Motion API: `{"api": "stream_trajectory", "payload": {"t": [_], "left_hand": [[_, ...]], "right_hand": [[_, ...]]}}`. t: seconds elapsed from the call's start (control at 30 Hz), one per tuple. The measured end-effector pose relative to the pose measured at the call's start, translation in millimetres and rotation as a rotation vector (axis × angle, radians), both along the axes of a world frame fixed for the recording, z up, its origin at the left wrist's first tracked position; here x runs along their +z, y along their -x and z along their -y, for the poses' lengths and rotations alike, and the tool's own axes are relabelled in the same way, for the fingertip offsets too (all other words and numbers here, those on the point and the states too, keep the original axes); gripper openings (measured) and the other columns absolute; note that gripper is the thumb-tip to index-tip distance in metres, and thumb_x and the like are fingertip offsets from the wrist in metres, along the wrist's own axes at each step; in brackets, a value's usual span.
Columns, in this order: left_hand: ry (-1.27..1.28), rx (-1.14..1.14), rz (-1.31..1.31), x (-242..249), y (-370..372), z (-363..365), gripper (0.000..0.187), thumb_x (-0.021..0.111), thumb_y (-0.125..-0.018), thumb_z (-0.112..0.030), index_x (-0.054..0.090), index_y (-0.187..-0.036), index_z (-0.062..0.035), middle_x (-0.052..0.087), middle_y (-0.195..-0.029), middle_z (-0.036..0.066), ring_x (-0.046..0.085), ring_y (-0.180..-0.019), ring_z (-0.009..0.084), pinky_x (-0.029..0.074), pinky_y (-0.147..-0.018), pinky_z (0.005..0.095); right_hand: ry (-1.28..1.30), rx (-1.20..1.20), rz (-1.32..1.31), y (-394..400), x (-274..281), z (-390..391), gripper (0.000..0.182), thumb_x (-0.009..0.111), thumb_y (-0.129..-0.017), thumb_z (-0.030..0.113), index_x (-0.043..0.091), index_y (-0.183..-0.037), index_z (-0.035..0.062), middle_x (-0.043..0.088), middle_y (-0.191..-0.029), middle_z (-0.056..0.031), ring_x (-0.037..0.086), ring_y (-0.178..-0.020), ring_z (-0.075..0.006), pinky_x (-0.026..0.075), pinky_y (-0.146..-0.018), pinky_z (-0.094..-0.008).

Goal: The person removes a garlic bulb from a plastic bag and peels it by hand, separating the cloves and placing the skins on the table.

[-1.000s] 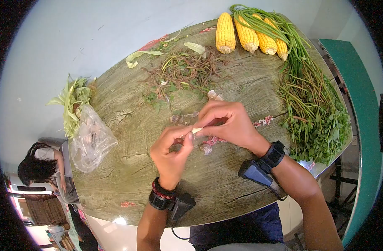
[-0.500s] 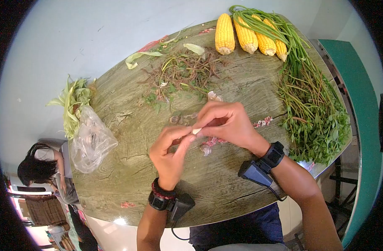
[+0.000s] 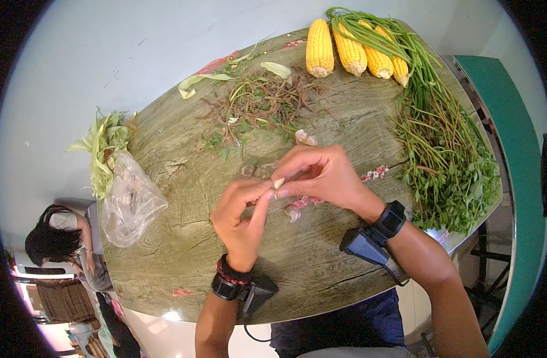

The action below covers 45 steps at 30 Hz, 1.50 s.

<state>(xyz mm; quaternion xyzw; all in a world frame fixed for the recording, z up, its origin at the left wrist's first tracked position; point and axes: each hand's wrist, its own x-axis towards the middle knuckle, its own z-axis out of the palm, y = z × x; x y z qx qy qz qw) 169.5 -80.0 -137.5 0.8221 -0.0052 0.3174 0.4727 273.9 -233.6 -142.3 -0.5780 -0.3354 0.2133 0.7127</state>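
Garlic (image 3: 279, 183), in hands (image 3: 243, 218), well inside table edges (image 3: 327, 308)

clove (image 3: 279, 184): creamy white
tabletop (image 3: 184, 250): olive-brown, dark wood-grain streaks, pink-and-white patches
corn (image 3: 319, 51): yellow, kernel-row pattern
leafy bundle (image 3: 443, 197): green, partly brown
wrist straps (image 3: 395, 219): black
bracelet (image 3: 231, 273): dark red
wall (image 3: 136, 48): pale blue
side panel (image 3: 524, 149): teal green

Left wrist (image 3: 240, 263) first: red-and-black braided bracelet (image 3: 233, 275) beside a black strap (image 3: 227, 290), boxy dark unit (image 3: 261, 292), thin black cable (image 3: 253, 336)! Over on the right wrist (image 3: 372, 207), another black strap (image 3: 393, 221), blue-grey box (image 3: 362, 246), cable again (image 3: 395, 276). Below, navy legwear (image 3: 351, 319) and, apparently, a grey hem (image 3: 357, 352).
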Motion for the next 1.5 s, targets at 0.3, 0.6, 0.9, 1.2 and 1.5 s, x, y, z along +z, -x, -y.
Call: {"api": "stream_trajectory", "payload": {"t": [0.3, 0.6, 0.9, 1.2, 1.5], "left_hand": [[0.032, 0.055, -0.081, 0, 2, 5, 0.01, 0.068, -0.082, 0.004, 0.065, -0.089, -0.002, 0.065, -0.088, 0.007, 0.061, -0.074, 0.012, 0.049, -0.062, 0.0233], [0.229, 0.13, -0.114, -7, 3, 1, 0.005, 0.06, -0.091, 0.0, 0.059, -0.096, -0.0003, 0.059, -0.088, 0.003, 0.059, -0.073, 0.0087, 0.049, -0.063, 0.0222], [0.317, 0.253, -0.095, -6, 1, -3, 0.009, 0.058, -0.093, -0.002, 0.058, -0.101, -0.0001, 0.06, -0.093, 0.005, 0.06, -0.075, 0.0106, 0.051, -0.064, 0.0228], [-0.147, 0.113, -0.043, 2, 0, -2, 0.025, 0.06, -0.086, 0.005, 0.064, -0.109, -0.0028, 0.059, -0.107, 0.007, 0.059, -0.094, 0.0147, 0.053, -0.074, 0.0248], [0.063, -0.054, -0.102, -2, 2, -3, 0.02, 0.063, -0.084, 0.008, 0.067, -0.102, 0.0002, 0.063, -0.103, 0.01, 0.061, -0.091, 0.0151, 0.052, -0.072, 0.0243]], "right_hand": [[0.028, 0.071, -0.18, 3, 1, -1, 0.035, 0.073, -0.078, -0.004, 0.06, -0.111, -0.0017, 0.066, -0.099, -0.005, 0.063, -0.091, -0.0086, 0.055, -0.077, -0.0233], [-0.04, 0.104, -0.225, 3, 0, -2, 0.04, 0.07, -0.082, -0.004, 0.057, -0.119, -0.0021, 0.067, -0.102, -0.0063, 0.064, -0.093, -0.0101, 0.054, -0.081, -0.0242], [-0.068, 0.166, -0.314, 1, 7, 1, 0.044, 0.065, -0.085, -0.006, 0.052, -0.127, -0.0026, 0.067, -0.111, -0.0114, 0.065, -0.093, -0.013, 0.054, -0.078, -0.0244], [-0.097, 0.139, -0.197, 2, -4, -3, 0.047, 0.069, -0.083, -0.002, 0.054, -0.127, 0.0021, 0.066, -0.103, -0.0046, 0.062, -0.095, -0.0095, 0.054, -0.077, -0.0248], [-0.021, 0.019, -0.2, 4, 3, -2, 0.043, 0.074, -0.077, -0.006, 0.059, -0.116, -0.0022, 0.067, -0.098, -0.0065, 0.064, -0.09, -0.0108, 0.054, -0.077, -0.0241]]}}
